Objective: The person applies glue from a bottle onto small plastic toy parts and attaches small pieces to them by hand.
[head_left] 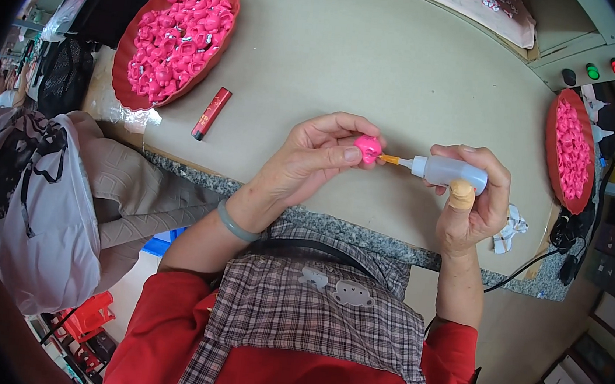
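Observation:
Between the thumb and fingers of my left hand (319, 152) is a small pink plastic piece (368, 149), rounded, its exact kind not clear. My right hand (473, 197) grips a translucent squeeze bottle (451, 172), lying level, with a white collar and an orange-yellow nozzle tip (389, 159). That tip meets the right side of the pink piece; whether it enters an opening I cannot tell. The right thumb wears a tan finger cover. Both hands are above the table (320, 60), near its front edge.
A red fluted bowl (121, 74) heaped with similar pink pieces stands at far left, another red bowl (550, 156) at far right. A red lighter-like stick (211, 114) lies nearer. Crumpled white cloth (513, 228) is by my right wrist. A control panel (589, 71) has lit buttons.

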Available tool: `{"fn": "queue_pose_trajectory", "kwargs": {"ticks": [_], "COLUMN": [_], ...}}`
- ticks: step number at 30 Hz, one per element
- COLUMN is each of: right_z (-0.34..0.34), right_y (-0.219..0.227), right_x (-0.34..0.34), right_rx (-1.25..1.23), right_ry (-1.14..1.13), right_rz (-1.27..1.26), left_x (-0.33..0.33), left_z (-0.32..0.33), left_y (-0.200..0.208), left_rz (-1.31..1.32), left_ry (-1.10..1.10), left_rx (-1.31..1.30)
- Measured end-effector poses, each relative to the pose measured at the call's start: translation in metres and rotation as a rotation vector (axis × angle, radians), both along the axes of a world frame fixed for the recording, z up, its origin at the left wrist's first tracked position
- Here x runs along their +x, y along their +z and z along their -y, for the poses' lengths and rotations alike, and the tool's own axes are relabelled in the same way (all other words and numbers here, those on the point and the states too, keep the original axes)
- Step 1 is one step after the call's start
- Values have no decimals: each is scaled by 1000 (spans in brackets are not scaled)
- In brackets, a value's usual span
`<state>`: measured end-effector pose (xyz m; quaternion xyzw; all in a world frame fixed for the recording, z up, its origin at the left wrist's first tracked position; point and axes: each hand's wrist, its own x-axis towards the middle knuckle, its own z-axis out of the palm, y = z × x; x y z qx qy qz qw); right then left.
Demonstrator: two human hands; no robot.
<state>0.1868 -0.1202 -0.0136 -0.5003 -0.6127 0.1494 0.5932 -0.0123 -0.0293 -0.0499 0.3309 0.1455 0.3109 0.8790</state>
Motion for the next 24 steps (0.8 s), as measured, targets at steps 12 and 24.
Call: {"fn": "queue_pose_trajectory", "kwargs": {"ticks": [12, 24], "right_z": [0, 0], "right_y": [3, 4], "right_x": [-2, 1], "right_rx": [-6, -6], "right_ry": [4, 10], "right_rz": [-8, 3], "left_x": [1, 1], "left_z": [1, -1], "left_y": [2, -1], "left_rz": [-3, 16], "left_ry": [12, 5], "left_rx": [-15, -18]}}
